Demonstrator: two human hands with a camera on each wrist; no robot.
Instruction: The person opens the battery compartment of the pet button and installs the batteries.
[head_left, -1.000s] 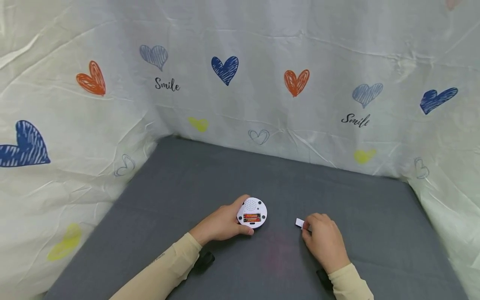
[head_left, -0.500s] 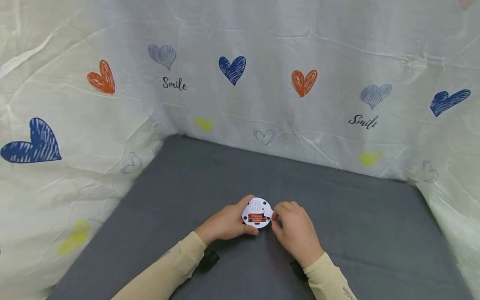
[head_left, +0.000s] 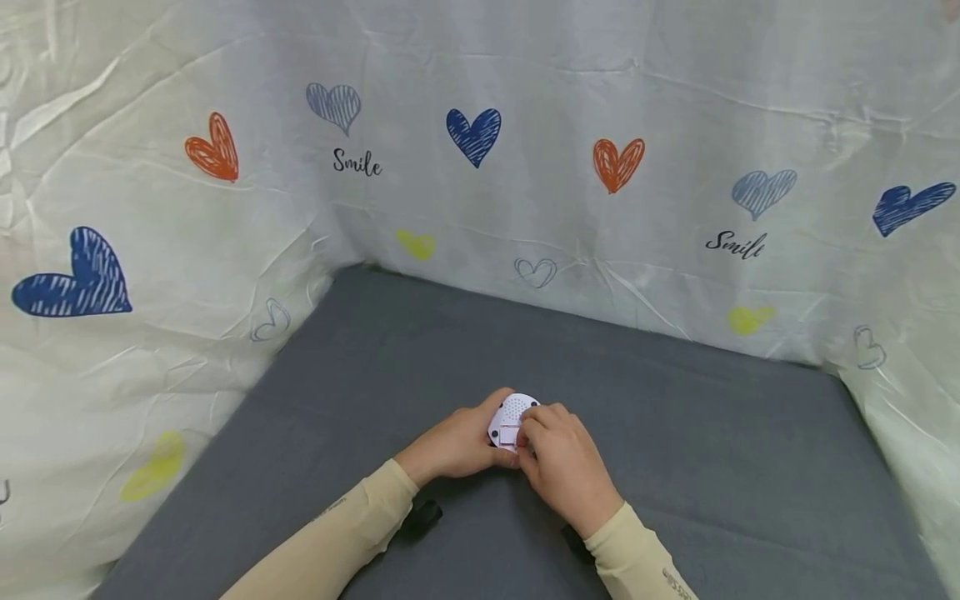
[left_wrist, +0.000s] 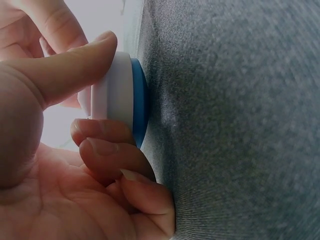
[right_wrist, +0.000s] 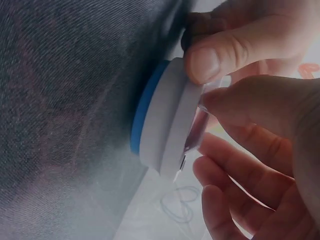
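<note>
A round white device (head_left: pixel 516 407) with speaker holes and small dark feet lies with its back up. Its blue face (left_wrist: pixel 140 100) is against or close over the grey cloth in the left wrist view. My left hand (head_left: pixel 454 444) grips it from the left side, thumb near and fingers round the far edge. With thumb and fingertips, my right hand (head_left: pixel 564 461) pinches a small white battery cover (head_left: pixel 509 435) over the battery compartment. The batteries are hidden in the head view. In the right wrist view, the right fingertips are right at the white body (right_wrist: pixel 172 120).
A grey cloth (head_left: pixel 420 350) covers the table. White curtain (head_left: pixel 540 208) with printed hearts hangs behind it and along the left and right. Black wrist cameras (head_left: pixel 422 520) sit under both forearms, which have beige sleeves (head_left: pixel 337 525).
My right hand has moved left with the battery cover, from apart on the right to over the device's compartment, hiding the batteries. My left hand keeps its grip. The head view has shifted slightly.
</note>
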